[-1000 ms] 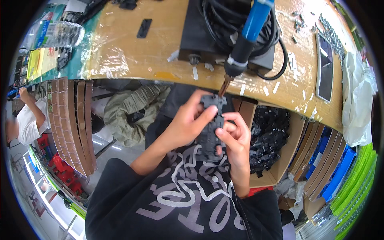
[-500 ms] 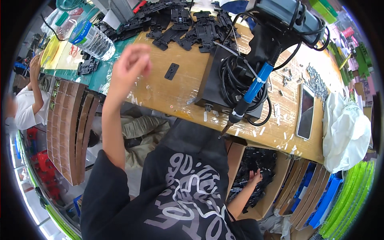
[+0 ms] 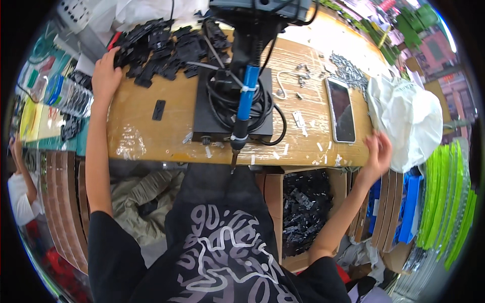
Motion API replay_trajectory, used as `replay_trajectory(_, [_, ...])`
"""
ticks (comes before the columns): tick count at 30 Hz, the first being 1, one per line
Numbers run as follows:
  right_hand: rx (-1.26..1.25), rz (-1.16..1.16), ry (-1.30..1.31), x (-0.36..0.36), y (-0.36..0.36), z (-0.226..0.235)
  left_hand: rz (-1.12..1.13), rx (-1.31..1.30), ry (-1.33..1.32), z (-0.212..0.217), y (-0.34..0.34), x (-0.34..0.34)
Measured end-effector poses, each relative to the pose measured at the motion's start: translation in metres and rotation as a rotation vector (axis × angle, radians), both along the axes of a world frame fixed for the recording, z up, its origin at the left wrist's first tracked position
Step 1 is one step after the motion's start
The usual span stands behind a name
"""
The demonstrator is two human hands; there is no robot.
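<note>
both hands [image 3: 379, 149] moved, left [image 3: 106, 76] now at black parts [image 3: 160, 43]

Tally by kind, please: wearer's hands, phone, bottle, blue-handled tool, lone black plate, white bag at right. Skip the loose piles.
Hands, left hand and right hand: 2
Phone: 1
Bottle: 1
Blue-handled tool: 1
Lone black plate: 1
White bag: 1
Total: 7
</note>
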State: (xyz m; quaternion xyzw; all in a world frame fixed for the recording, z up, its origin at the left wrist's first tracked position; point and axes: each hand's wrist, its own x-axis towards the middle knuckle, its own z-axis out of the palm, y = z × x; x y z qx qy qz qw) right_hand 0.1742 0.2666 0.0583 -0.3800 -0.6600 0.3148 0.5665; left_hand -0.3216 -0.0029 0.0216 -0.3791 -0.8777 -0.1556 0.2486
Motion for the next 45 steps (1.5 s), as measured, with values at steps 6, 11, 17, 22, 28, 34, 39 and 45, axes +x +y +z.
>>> replay_trajectory(6, [0.085, 0.177, -0.514, -0.051, 0.124, -0.01, -0.084, 0.195, 0.014, 0.011, 0.0, 0.013])
replay_trajectory(11, [0.086, 0.109, -0.712, -0.062, 0.171, -0.029, -0.019, 0.324, 0.062, 0.021, 0.003, 0.029])
replay_trajectory(17, [0.177, 0.013, -0.718, -0.063, 0.16, -0.042, -0.09, 0.598, -0.212, 0.02, -0.019, 0.018])
replay_trajectory(22, [0.077, -0.004, -0.628, -0.057, 0.162, -0.044, -0.196, 1.032, -0.601, 0.019, -0.029, 0.039])
replay_trajectory(28, [0.097, -0.05, -0.487, -0.063, 0.15, -0.037, -0.372, 1.212, -1.151, 0.029, -0.042, 0.146])
replay_trajectory(34, [0.107, -0.031, -0.323, -0.056, 0.151, -0.033, -0.439, 1.238, -1.372, 0.016, -0.052, 0.185])
replay_trajectory(39, [0.216, -0.039, -0.233, -0.045, 0.076, 0.018, -0.597, 1.34, -1.659, 0.019, -0.045, 0.203])
replay_trajectory(45, [0.282, 0.088, -0.173, -0.056, -0.035, 0.027, -1.006, 1.351, -2.426, 0.017, -0.05, 0.236])
